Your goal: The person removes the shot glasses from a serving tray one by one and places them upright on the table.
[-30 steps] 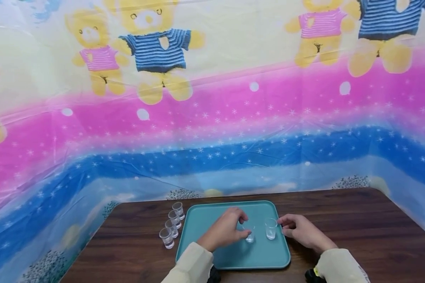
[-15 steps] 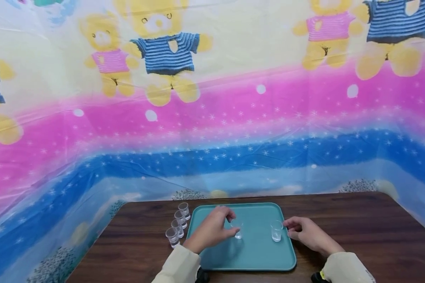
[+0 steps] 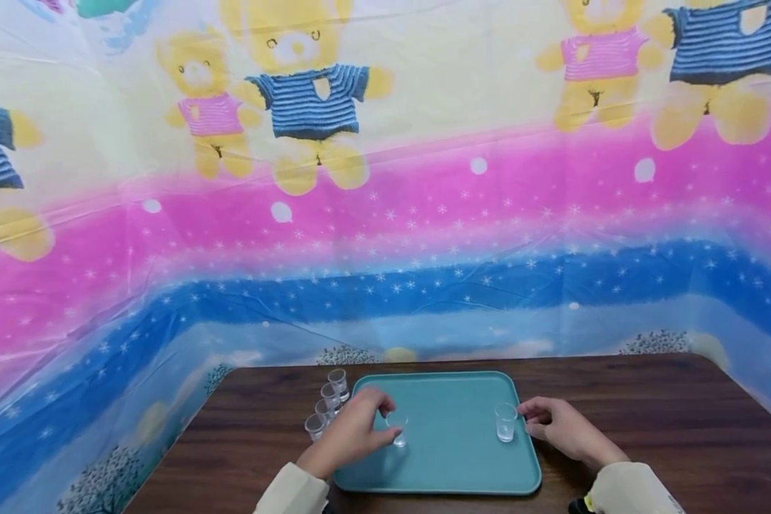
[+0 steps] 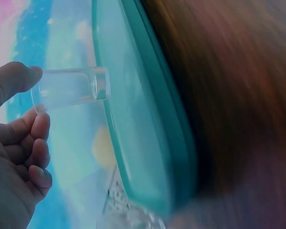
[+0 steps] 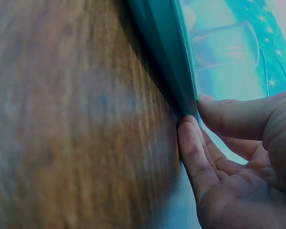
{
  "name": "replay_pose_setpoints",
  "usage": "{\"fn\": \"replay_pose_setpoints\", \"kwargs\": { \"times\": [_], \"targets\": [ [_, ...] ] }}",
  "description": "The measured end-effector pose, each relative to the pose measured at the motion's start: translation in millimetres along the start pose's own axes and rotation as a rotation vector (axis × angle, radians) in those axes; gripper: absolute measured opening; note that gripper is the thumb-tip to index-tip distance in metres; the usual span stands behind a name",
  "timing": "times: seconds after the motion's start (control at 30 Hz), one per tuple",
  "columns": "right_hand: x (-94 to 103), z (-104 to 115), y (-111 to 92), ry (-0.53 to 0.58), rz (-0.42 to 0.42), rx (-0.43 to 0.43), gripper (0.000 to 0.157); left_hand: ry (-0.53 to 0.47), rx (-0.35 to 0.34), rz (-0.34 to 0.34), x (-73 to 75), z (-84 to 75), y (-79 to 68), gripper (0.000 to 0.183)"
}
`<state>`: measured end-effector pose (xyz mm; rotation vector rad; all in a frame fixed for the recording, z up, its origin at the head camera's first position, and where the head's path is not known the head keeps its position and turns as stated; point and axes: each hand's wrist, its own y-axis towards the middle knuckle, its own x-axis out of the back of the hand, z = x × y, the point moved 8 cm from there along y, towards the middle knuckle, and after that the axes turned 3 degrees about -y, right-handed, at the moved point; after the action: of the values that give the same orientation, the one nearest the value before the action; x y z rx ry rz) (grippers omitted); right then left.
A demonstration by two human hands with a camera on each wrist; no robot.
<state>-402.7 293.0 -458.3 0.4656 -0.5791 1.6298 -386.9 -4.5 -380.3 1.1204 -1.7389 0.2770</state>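
My left hand [image 3: 350, 437] pinches a small clear shot glass [image 3: 398, 432] between thumb and fingers, close over the left half of a teal tray [image 3: 452, 464]. In the left wrist view the shot glass [image 4: 69, 88] is gripped near its rim, and its thick base is by the tray's edge. My right hand [image 3: 562, 428] pinches the tray's right edge; in the right wrist view the thumb is at the tray rim [image 5: 181, 62] and a finger lies against its outer side. Inside that edge stands a second shot glass [image 3: 505, 422], upright.
Left of the tray, several more clear shot glasses [image 3: 338, 384] stand in a slanting row, partly behind my left hand. Everything rests on a dark wooden table [image 3: 655, 421]. Behind it hangs a patterned cloth [image 3: 417, 228] with bears.
My left hand has carried its shot glass leftward across the tray, away from the second glass. My right hand keeps its place at the tray edge. The head view has shifted slightly.
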Motion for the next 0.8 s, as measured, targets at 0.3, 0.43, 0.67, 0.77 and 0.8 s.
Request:
{"fn": "replay_pose_setpoints", "kwargs": {
  "times": [0.3, 0.43, 0.67, 0.77, 0.8],
  "targets": [
    [-0.5, 2, -1, 0.004, 0.02, 0.016, 0.026, 0.038, 0.106, -0.088, 39.0, 28.4, -36.3, 0.022],
    [0.1, 2, -1, -0.003, 0.024, 0.026, 0.026, 0.076, 0.13, -0.133, 55.2, 39.7, -51.5, 0.022],
    [-0.6, 3, 0, -0.005, 0.022, 0.021, 0.025, 0.092, 0.206, -0.127, 71.3, 58.5, -74.3, 0.022],
    [-0.9, 2, 0, -0.007, 0.017, 0.008, 0.025, 0.11, 0.237, -0.118, 72.2, 66.2, -79.7, 0.022],
    [-1.0, 2, 0, -0.012, 0.017, 0.007, 0.025, 0.117, 0.249, -0.113, 71.6, 69.1, -80.8, 0.022]
  ]
}}
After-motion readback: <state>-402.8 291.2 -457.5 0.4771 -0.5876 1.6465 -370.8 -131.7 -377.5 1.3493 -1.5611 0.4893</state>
